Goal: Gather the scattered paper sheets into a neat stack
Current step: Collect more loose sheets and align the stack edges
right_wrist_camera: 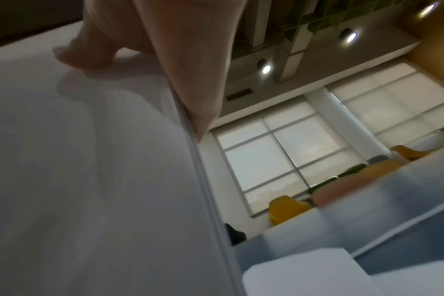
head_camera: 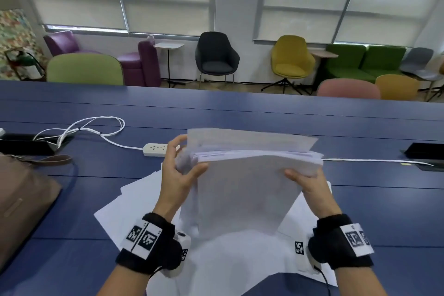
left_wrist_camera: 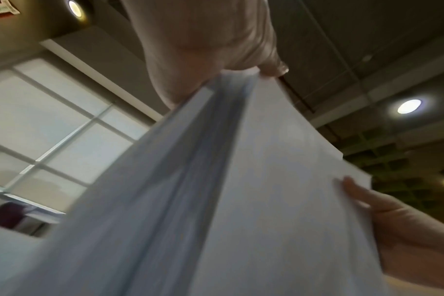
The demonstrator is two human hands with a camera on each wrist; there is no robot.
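A thick bundle of white paper sheets (head_camera: 247,185) stands nearly upright above the blue table (head_camera: 374,214), its top edges fanned and uneven. My left hand (head_camera: 179,173) grips the bundle's upper left corner, thumb on the near face. My right hand (head_camera: 310,181) holds the upper right edge, thumb on the near face, fingers behind. The left wrist view shows the bundle (left_wrist_camera: 241,180) edge-on, pinched by the left hand (left_wrist_camera: 216,50) at its top, with the right hand (left_wrist_camera: 406,230) at the side. In the right wrist view the right hand's thumb (right_wrist_camera: 89,54) presses the top sheet (right_wrist_camera: 89,180). More loose sheets (head_camera: 134,211) lie spread on the table below.
A white power strip (head_camera: 155,149) with its coiled cable (head_camera: 96,127) lies beyond the left hand. A brown bag (head_camera: 21,202) sits at the left edge. A black cable box (head_camera: 427,154) is at the right. Coloured chairs stand past the far table edge.
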